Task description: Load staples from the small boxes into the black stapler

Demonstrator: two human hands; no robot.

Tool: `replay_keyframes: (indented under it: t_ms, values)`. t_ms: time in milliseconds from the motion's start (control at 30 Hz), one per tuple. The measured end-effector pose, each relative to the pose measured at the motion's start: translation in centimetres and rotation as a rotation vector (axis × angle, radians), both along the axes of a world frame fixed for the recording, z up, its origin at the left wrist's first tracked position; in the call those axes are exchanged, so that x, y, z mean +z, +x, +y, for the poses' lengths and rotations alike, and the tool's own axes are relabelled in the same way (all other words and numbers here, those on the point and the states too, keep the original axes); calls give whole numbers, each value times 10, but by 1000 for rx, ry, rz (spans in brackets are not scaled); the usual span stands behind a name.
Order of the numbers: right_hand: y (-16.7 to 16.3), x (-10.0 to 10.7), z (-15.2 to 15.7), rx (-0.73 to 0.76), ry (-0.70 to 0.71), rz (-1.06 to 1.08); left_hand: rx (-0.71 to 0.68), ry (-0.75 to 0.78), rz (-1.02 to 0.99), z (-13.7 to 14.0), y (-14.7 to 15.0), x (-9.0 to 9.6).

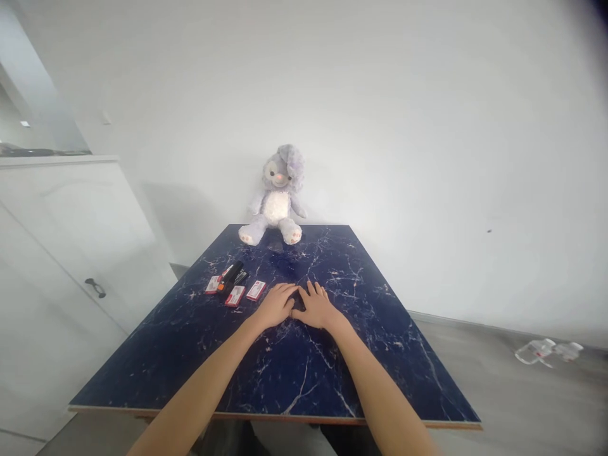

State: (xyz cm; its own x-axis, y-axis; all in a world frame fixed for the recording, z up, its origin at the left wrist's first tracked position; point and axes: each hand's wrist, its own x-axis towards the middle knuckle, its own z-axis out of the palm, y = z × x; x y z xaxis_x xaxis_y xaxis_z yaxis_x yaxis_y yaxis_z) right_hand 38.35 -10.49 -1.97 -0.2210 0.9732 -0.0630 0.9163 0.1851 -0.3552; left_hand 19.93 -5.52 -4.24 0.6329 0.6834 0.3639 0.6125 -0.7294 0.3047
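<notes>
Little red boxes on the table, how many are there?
3. One little red box lies left of the black stapler, one just in front of it, and one nearest the left hand. The stapler may hide more.

Table [380,354]: both hands flat at centre, left hand [275,306] just beside right hand [315,308]. Stapler [232,277] and three small boxes [235,296] at 10 o'clock from hands. Plush rabbit [278,196] at 12 o'clock, far edge, against wall [427,126]. Cabinet [71,240] at 9 o'clock.

Both arms outstretched, left hand [275,305] and right hand [316,308] flat, side by side.
</notes>
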Motion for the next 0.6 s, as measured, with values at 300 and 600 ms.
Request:
replay_keyframes:
  t_ms: [300,600]
  values:
    - [-8,6,-5,-55,48,19,-1,-2,-85,-8,2,9]
    - [-2,-1,0,-52,80,35,544,352,-362,15,-98,43]
